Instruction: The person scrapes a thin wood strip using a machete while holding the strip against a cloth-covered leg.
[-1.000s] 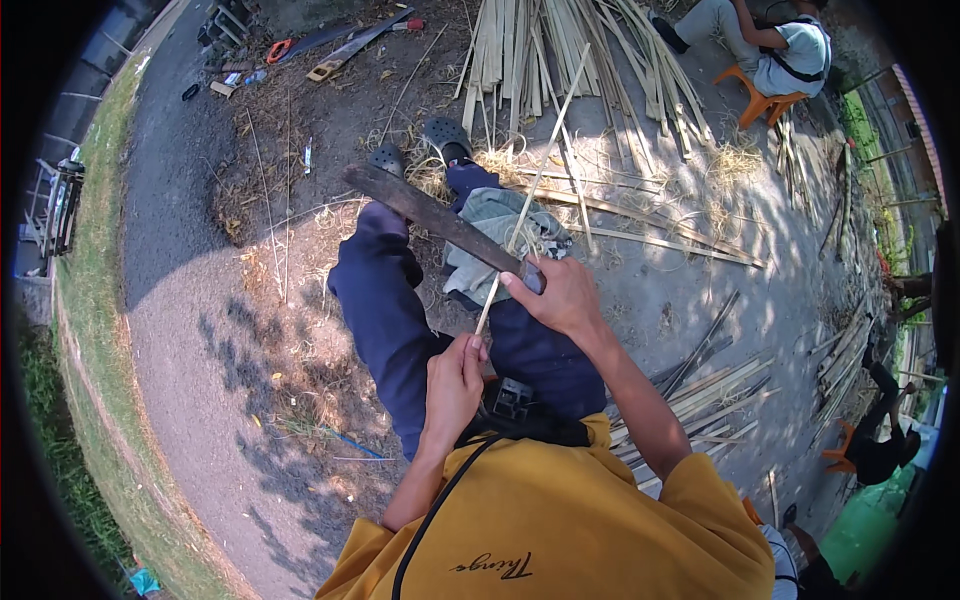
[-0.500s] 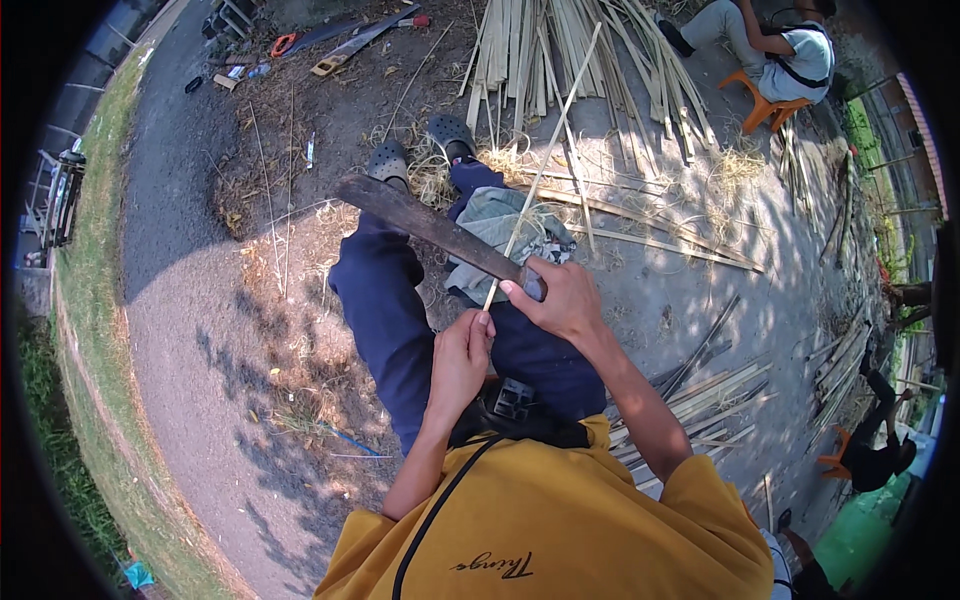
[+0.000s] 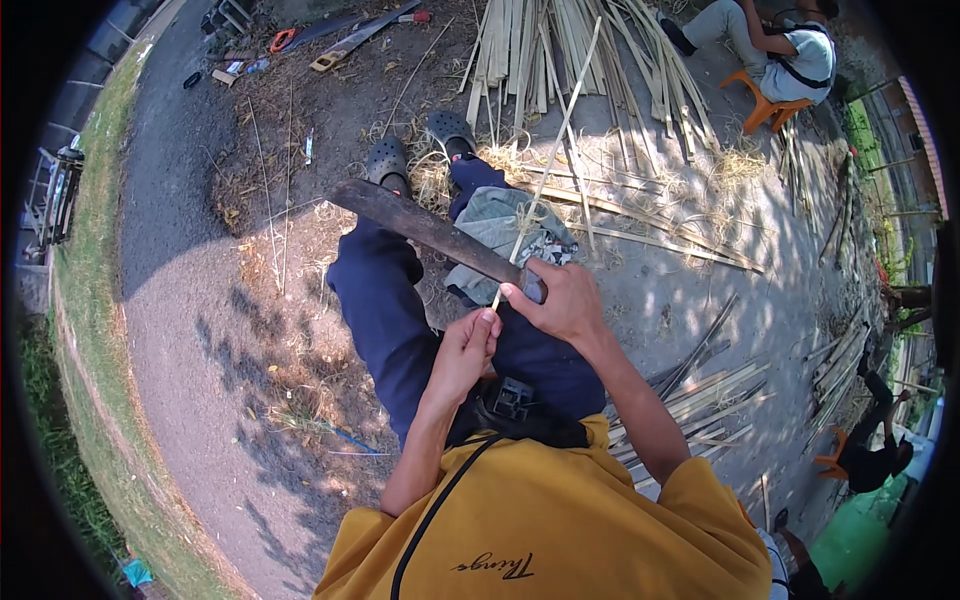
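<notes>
My left hand (image 3: 467,350) is closed, pinching the near end of a long thin bamboo strip (image 3: 560,132) that slants away over my lap. In my right hand (image 3: 565,302) is the handle of a machete (image 3: 430,228), its broad dark blade pointing to the far left above my legs. The right thumb presses on the strip close to where the blade meets it. Beneath them a grey-green cloth (image 3: 488,228) lies across my thigh. Fine curled shavings cling along the strip just past the blade.
A big fan of split bamboo strips (image 3: 535,60) lies ahead, with more strips (image 3: 700,405) at my right. Handsaws (image 3: 365,38) rest on the ground at the far left. One person (image 3: 800,55) sits on an orange stool at the far right; another person (image 3: 878,450) is at the right edge.
My left hand has shifted slightly to the right with the strip's near end. The machete and my right hand stay nearly in place.
</notes>
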Demonstrator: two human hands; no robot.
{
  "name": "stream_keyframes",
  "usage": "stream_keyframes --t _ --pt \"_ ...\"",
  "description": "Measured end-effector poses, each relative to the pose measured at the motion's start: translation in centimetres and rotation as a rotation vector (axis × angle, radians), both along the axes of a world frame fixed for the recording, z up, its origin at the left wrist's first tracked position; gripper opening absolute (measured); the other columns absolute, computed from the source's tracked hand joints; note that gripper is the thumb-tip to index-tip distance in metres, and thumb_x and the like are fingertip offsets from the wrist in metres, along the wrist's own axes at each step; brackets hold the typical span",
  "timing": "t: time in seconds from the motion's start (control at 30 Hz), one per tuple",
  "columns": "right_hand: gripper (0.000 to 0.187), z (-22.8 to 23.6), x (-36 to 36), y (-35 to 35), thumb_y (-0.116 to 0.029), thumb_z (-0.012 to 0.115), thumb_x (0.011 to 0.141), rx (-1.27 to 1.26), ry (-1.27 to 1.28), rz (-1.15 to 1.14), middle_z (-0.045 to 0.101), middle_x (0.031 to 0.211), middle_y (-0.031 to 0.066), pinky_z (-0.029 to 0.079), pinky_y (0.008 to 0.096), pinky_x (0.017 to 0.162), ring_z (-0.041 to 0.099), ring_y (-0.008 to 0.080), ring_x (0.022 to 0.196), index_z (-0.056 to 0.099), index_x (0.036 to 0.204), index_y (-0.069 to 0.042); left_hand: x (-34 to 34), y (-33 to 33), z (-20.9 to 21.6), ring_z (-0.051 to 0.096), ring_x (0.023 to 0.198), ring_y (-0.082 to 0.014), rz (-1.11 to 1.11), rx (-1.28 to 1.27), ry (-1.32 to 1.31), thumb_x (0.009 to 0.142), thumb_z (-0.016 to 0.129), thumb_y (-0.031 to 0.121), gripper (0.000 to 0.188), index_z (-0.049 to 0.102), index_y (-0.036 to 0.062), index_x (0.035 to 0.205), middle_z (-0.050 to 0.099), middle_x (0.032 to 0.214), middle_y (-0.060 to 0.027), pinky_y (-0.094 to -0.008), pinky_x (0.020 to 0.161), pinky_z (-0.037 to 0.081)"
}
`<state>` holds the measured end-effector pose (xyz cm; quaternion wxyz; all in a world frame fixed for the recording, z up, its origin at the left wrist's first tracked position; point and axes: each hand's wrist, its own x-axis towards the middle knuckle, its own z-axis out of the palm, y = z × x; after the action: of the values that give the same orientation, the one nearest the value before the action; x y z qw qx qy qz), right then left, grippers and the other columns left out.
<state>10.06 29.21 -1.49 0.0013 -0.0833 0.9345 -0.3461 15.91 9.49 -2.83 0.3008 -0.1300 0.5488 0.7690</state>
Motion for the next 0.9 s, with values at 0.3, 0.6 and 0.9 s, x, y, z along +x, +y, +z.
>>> stream_keyframes --t 0.3,0.6,0.9 --pt "0.047 -0.2 -0.2 -0.1 -0.057 0.077 0.088 0.043 -0.013 0.035 0.060 0.055 0.0127 0.050 0.0471 0.055 0.066 0.0376 0.055 0.072 0.084 -0.010 -0.4 -0.6 0.7 0.022 0.048 -0.0002 0.014 0.008 -0.029 0.119 0.046 0.035 0.033 0.053 0.0124 0.095 0.032 0.066 0.0106 -0.0228 0.044 0.017" --pt "0.050 0.6 0.3 -0.9 -0.058 0.075 0.088 0.037 0.002 0.048 0.064 0.058 0.0151 0.053 0.0488 0.058 0.068 0.0392 0.059 0.073 0.087 -0.008 1.1 -1.1 1.2 0.028 0.052 -0.0011 0.044 -0.031 -0.035 0.119 0.046 0.030 0.033 0.054 0.0113 0.093 0.039 0.069 0.0090 -0.0231 0.046 0.022" --pt "0.048 -0.1 0.7 -1.5 -0.055 0.076 0.089 0.055 0.049 0.023 0.061 0.056 0.0148 0.052 0.0492 0.058 0.067 0.0408 0.058 0.072 0.087 -0.007 -0.7 -1.4 1.0 0.030 0.054 -0.0004 0.041 -0.098 0.038 0.119 0.046 0.030 0.035 0.054 0.0112 0.091 0.040 0.068 0.0092 -0.0225 0.047 0.024"
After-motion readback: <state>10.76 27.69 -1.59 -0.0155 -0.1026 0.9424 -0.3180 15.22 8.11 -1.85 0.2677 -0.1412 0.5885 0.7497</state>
